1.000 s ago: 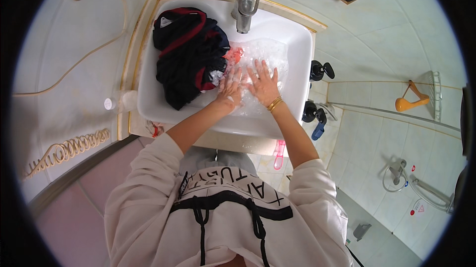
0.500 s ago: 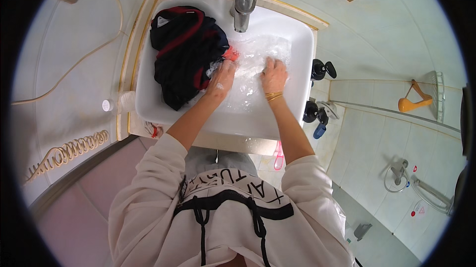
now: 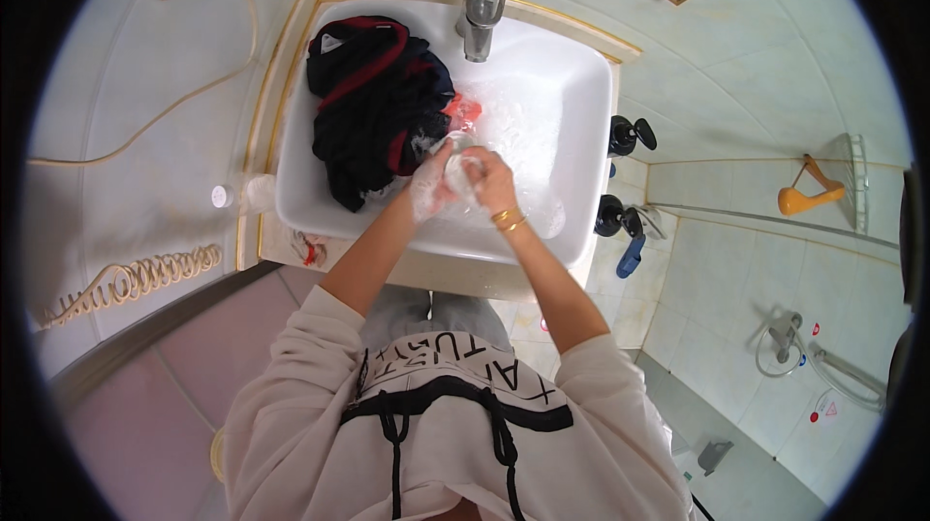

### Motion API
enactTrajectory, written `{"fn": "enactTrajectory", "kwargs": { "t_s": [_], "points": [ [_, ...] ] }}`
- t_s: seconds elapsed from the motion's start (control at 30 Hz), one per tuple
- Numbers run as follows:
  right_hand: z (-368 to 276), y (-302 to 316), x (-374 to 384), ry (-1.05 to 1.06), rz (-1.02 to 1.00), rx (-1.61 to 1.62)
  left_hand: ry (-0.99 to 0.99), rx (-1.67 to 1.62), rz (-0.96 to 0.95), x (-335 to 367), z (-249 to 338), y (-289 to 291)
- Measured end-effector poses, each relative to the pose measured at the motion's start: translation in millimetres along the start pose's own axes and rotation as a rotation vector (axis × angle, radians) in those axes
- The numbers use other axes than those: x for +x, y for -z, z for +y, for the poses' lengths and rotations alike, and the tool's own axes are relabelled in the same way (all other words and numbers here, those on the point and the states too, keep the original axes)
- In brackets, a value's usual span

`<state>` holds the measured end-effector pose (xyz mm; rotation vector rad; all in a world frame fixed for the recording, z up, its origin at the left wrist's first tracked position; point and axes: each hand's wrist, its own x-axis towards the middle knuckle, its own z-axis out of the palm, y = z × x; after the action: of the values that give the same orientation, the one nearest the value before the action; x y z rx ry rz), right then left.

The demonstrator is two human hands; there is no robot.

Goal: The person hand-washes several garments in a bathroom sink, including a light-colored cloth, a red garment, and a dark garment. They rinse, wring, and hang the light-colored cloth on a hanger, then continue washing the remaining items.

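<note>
Over the white washbasin (image 3: 378,232), my left hand (image 3: 429,190) and my right hand (image 3: 492,179) are close together, both wet with foam. Between them is a white sudsy bundle (image 3: 459,170) that looks like wet cloth; my fingers are closed around it, partly blurred. To the left, a black garment with dark red stripes (image 3: 373,100) lies heaped in the basin, next to my left hand. Something red and wet (image 3: 463,112) shows at its right edge, just beyond my hands. Foamy water (image 3: 528,124) covers the basin floor on the right.
A chrome faucet (image 3: 484,3) rises at the basin's back edge. Dark pump bottles (image 3: 620,137) stand beyond the right rim. A blue slipper (image 3: 631,257) is at the lower right, and an orange hanger (image 3: 810,194) hangs farther right. A coiled cream cord (image 3: 145,279) runs along the left wall.
My right hand has moved left from the foamy water to meet my left hand. Both came nearer to me, now with the white bundle between them. The black garment stays in place.
</note>
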<state>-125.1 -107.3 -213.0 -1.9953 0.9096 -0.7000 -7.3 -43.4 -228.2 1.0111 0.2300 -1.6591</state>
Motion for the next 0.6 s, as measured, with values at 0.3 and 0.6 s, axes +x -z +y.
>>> {"fn": "enactTrajectory", "kwargs": {
  "t_s": [0.3,0.6],
  "points": [
    [-47.6,9.8,6.3,0.141,0.238,-0.157,-0.157,-0.351,-0.626,33.0,-35.1,-3.0],
    [72.9,52.7,52.2,-0.518,0.222,-0.030,-0.037,0.114,0.180,-62.1,27.3,-33.5]
  ]
}}
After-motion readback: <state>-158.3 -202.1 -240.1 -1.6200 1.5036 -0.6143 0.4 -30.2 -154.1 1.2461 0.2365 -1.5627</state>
